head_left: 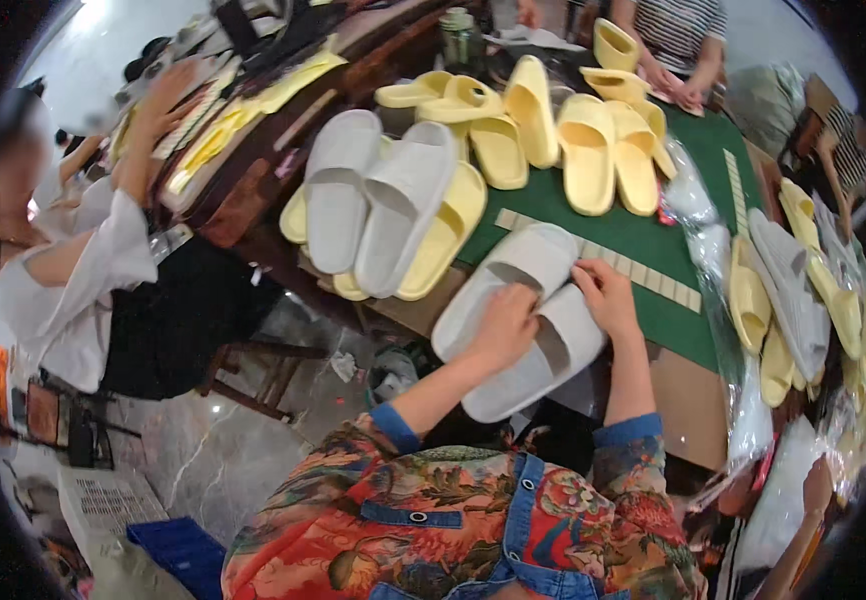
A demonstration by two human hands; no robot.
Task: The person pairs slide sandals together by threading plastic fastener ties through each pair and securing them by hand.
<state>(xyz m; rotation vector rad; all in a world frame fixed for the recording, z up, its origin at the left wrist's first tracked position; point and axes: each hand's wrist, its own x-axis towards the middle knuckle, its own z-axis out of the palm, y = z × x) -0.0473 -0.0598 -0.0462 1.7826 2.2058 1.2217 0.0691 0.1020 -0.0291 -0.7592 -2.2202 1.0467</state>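
Note:
Two grey slide slippers are at my hands by the near table edge, side by side and slanted. My left hand (505, 328) is closed, its fingers curled at the strap of the left grey slipper (538, 248); its fingertips are partly hidden. With thumb and fingers drawn together, my right hand (608, 297) grips the edge near the toe of the right grey slipper (501, 398). Left of them, another grey pair (393, 210) lies on top of pale yellow slippers (453, 235). Further back stand several more yellow slippers (588, 150).
A green mat (543, 195) covers part of the table, with a strip of pale pieces (643, 280) on it. Wrapped yellow and grey slippers (793, 290) are heaped at right. A person in white (78, 290) works at left; striped sleeves (683, 35) show across the table.

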